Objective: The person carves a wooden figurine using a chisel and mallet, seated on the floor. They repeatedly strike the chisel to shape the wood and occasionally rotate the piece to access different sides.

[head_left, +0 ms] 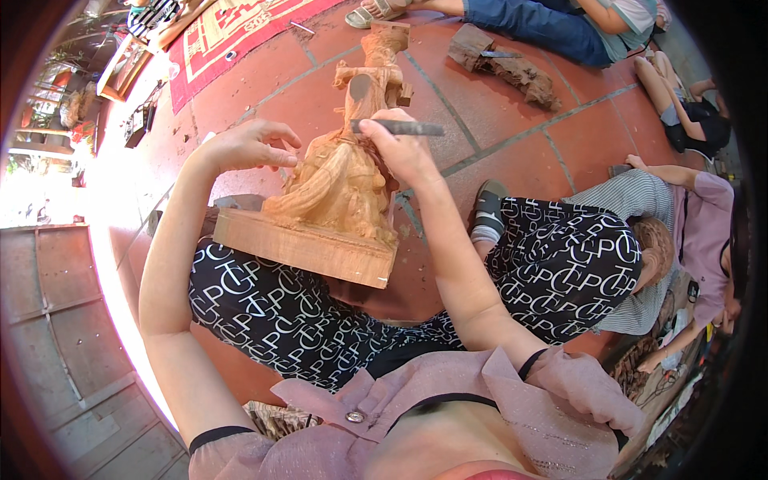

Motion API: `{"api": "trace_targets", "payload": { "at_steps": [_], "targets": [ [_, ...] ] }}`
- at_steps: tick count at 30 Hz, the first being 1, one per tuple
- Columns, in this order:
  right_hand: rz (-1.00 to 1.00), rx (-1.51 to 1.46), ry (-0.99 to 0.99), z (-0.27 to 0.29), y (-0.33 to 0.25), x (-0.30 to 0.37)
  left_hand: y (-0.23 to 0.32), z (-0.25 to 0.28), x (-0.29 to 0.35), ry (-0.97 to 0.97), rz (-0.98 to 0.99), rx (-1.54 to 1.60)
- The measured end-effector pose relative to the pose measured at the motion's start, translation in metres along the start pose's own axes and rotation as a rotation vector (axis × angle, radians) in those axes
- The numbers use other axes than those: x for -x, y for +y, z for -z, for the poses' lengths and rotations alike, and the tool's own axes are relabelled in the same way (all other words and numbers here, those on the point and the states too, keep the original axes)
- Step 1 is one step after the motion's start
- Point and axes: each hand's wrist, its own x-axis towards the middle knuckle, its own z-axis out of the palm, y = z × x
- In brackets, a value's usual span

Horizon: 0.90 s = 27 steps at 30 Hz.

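Observation:
A carved wooden figure (340, 188) in pale orange wood lies tilted away from me, its flat, thick base (308, 252) closest to my body and resting by my lap. My right hand (400, 152) is closed around a narrow, dark grey strip or stick (412, 128), which touches or nearly touches the figure's middle; whether it is a file or folded sandpaper cannot be made out. Beside the figure's left side hovers my left hand (254, 146), fingers apart and loosely curled, holding nothing. The figure's underside is hidden.
Red floor tiles (512, 164) surround me. A rough wood chunk (512, 72) lies at the far right, near a seated person in blue trousers (532, 28). Other people sit along the right. A red and yellow cloth (232, 44) spreads at the far left.

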Motion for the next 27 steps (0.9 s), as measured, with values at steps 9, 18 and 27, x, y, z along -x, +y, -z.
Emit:
{"api": "trace_targets", "payload": {
  "at_steps": [9, 18, 27],
  "targets": [
    [0.157, 0.206, 0.062, -0.016, -0.006, 0.004, -0.003, 0.0, 0.001, -0.009, -0.025, 0.036],
    [0.096, 0.066, 0.088, -0.016, 0.008, -0.001, 0.004, 0.001, 0.004, -0.007, 0.012, 0.02],
    [-0.239, -0.337, 0.162, 0.052, 0.018, -0.016, -0.009, 0.001, -0.003, 0.003, -0.028, 0.019]
  ]
}}
